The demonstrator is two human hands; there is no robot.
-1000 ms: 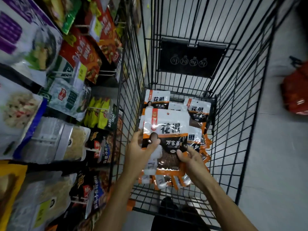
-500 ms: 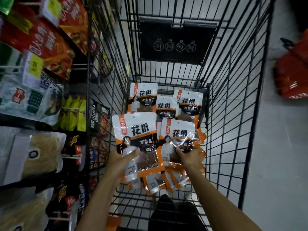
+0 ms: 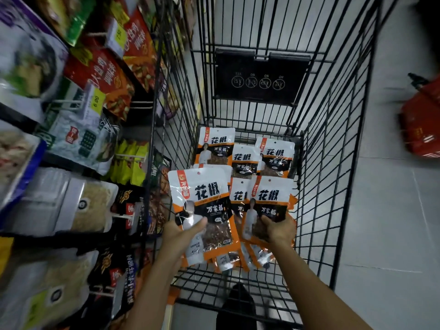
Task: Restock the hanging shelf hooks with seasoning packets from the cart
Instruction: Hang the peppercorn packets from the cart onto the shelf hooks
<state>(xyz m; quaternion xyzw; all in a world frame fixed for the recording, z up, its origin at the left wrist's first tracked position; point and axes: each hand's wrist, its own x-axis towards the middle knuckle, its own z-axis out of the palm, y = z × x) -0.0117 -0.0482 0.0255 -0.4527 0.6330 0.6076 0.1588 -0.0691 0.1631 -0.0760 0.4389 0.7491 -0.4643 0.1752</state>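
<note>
Both hands are inside the black wire cart (image 3: pixel 333 163). My left hand (image 3: pixel 181 234) grips a white and orange seasoning packet (image 3: pixel 202 201) by its lower left, lifted above the pile and near the cart's left wall. A second packet (image 3: pixel 266 201) of the same kind is gripped low down by my right hand (image 3: pixel 278 229); it stands upright over the pile. Several more packets (image 3: pixel 238 158) lie on the cart floor behind and beneath them. The hanging shelf hooks (image 3: pixel 123 217) with packaged goods fill the left side.
Shelf hooks carry red sauce packets (image 3: pixel 104 77), yellow packets (image 3: pixel 131 163) and pale noodle bags (image 3: pixel 71 203), with a yellow price tag (image 3: pixel 97 103). A red basket (image 3: pixel 421 125) sits on the grey floor at right. My dark shoe (image 3: pixel 238 306) shows below the cart.
My right hand has lifted its packet higher off the pile. The left hand still holds its packet, now slightly further from the other one. The view has tilted back towards the shelf.
</note>
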